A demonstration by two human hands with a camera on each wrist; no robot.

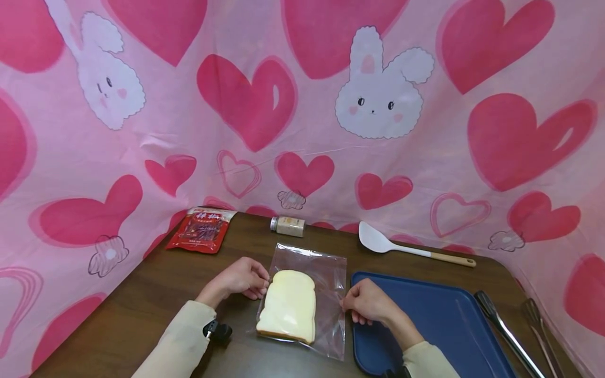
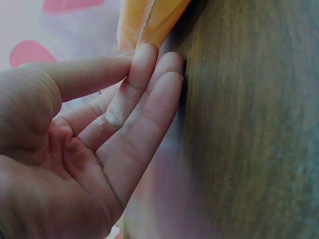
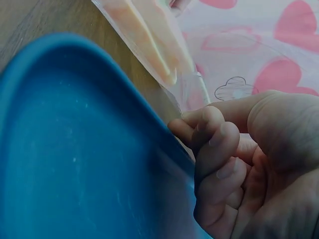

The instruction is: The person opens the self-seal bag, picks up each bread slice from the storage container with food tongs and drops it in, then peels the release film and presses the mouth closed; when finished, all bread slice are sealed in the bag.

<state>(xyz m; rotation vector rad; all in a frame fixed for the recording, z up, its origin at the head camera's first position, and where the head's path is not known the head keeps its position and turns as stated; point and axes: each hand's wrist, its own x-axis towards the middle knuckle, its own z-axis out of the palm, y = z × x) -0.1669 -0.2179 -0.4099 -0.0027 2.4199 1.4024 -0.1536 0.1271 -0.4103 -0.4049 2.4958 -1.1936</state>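
Note:
A clear plastic bag lies on the table with a slice of bread inside, toward its left side. My left hand pinches the bag's left edge between thumb and fingertip, close beside the bread. In the left wrist view the bag's edge runs down to those fingertips. At the opposite edge, my right hand pinches the plastic with thumb and index finger, the other fingers curled. The right wrist view shows this right hand over the rim of the blue tray, with the bread behind it.
A blue tray sits to the right, with metal tongs beside it and another metal utensil farther right. Along the back are a red packet, a small seasoning jar and a white spatula with a wooden handle end.

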